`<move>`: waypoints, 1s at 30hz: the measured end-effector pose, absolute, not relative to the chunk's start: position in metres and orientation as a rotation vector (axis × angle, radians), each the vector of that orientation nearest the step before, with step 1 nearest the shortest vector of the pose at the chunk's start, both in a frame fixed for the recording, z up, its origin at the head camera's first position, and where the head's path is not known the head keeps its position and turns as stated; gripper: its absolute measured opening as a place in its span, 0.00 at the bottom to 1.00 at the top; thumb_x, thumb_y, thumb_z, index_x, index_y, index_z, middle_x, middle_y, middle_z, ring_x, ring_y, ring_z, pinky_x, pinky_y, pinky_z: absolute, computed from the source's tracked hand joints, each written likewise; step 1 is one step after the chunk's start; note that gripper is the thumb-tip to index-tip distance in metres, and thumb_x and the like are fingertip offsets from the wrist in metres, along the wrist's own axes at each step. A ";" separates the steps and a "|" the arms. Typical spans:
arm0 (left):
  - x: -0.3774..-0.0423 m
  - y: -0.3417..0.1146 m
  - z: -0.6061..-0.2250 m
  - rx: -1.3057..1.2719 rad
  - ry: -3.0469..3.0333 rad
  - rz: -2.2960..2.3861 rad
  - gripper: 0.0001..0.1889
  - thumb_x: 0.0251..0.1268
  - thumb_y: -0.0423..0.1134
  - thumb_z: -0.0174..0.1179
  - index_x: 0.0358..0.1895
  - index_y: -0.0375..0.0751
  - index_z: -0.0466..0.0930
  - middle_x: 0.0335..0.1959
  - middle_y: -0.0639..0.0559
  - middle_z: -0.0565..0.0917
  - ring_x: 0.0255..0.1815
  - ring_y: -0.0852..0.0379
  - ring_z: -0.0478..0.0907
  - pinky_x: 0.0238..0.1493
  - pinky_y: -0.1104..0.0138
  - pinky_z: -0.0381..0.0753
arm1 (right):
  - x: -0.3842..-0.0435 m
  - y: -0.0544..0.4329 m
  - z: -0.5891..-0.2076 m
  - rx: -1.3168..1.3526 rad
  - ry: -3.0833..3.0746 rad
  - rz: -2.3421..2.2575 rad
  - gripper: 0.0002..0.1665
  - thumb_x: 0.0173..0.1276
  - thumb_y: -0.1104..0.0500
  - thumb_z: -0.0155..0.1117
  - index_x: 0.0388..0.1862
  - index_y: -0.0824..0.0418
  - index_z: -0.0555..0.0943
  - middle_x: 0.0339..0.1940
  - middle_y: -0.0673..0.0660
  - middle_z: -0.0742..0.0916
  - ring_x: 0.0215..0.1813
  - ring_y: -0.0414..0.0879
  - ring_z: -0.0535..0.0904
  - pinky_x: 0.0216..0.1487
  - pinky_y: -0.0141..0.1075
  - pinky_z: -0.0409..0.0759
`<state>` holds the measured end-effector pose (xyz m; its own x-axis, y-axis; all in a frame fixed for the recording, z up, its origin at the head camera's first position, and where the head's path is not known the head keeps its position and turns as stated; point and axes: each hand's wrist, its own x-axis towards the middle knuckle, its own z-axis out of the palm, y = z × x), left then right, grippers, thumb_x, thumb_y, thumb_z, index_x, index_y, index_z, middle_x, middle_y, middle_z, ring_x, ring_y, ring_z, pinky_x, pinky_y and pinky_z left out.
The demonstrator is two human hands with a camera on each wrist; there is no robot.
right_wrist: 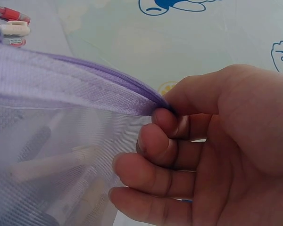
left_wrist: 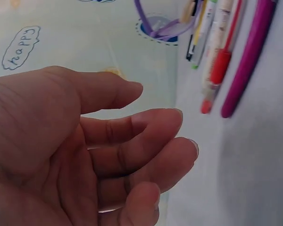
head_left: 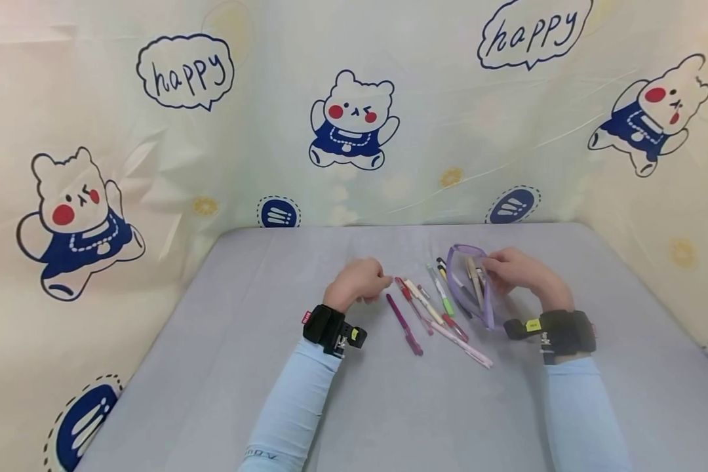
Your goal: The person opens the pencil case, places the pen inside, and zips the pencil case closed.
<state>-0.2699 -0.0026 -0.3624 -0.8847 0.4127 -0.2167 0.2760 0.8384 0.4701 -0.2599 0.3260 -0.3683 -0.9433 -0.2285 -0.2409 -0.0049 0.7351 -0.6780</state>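
Note:
My right hand (head_left: 519,270) pinches the purple zipped edge of a see-through mesh pencil pouch (right_wrist: 75,87) between thumb and forefinger. The pouch stands with its mouth gaping, and several pens (right_wrist: 52,165) show dimly through its mesh. Left of it, my left hand (head_left: 358,280) hovers near the loose pens, its fingers loosely bent and holding nothing in the left wrist view. Closest to that hand lie a magenta pen (head_left: 402,321) and a red-capped pen (left_wrist: 220,68). A cream pen (head_left: 423,301) and a green-and-white pen (head_left: 442,292) lie between them and the pouch.
Nearer the front, a pale pink pen (head_left: 463,344) lies slantwise beside a short red pen (head_left: 455,327). All rest on a grey-covered table (head_left: 212,367). A patterned curtain (head_left: 436,105) with bear drawings hangs behind and along the sides.

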 end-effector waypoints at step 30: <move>-0.266 0.025 -0.408 0.353 2.598 0.375 0.12 0.64 0.44 0.59 0.25 0.43 0.78 0.16 0.51 0.78 0.16 0.55 0.76 0.18 0.67 0.71 | -0.252 0.333 -0.360 -0.186 2.683 -0.996 0.20 0.79 0.56 0.43 0.41 0.71 0.76 0.27 0.56 0.82 0.32 0.46 0.82 0.38 0.39 0.84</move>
<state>-0.2657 0.0251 -0.4076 -0.8476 0.3128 -0.4287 0.1787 0.9289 0.3244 -0.2523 0.3331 -0.3605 -0.9544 -0.2132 -0.2088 -0.0252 0.7548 -0.6555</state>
